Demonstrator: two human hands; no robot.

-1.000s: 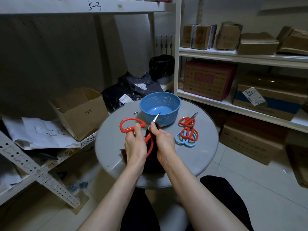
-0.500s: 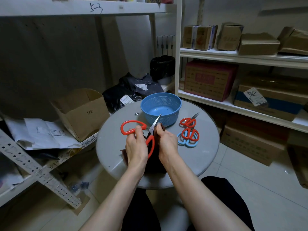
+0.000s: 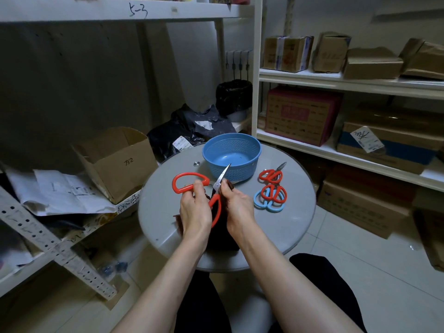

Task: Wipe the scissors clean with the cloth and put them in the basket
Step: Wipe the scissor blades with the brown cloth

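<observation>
Hands close together over the near half of the desk (image 3: 288, 224): left hand (image 3: 194, 210) curls round the red handle of the scissors (image 3: 217, 188) just below the pivot; right hand (image 3: 237, 207) pinches the cloth (image 3: 224, 236) against the blade from the right. Scissors are held up off the desk, tip pointing toward the basket (image 3: 249, 146), which sits just behind at the far edge, nothing visible in it. Handle loops are splayed, one out left, one down between the wrists, so blades probably open. Only one bare blade shows, the other hidden by cloth and fingers.

Handling, my read: steel blades, plastic loops, rigid, moderate weight, not fragile. Hazard is edge and point. Wipe from the spine side, pivot toward tip, cloth thick between fingers and edge. Cloth is dark and limp and hangs down to the desk, so it can bunch or slip off the blade; needs a firm pinch. Loops are the safe grab for the transfer: close blades first, lay them in flat, no drop, since the basket looks like light plastic and could slide.

Three more pairs lie right of the hands: small red pair (image 3: 270, 175) nearest the basket, red pair (image 3: 275, 194) overlapping a blue pair (image 3: 263, 205). None in the basket, so I judge the task early.
</observation>
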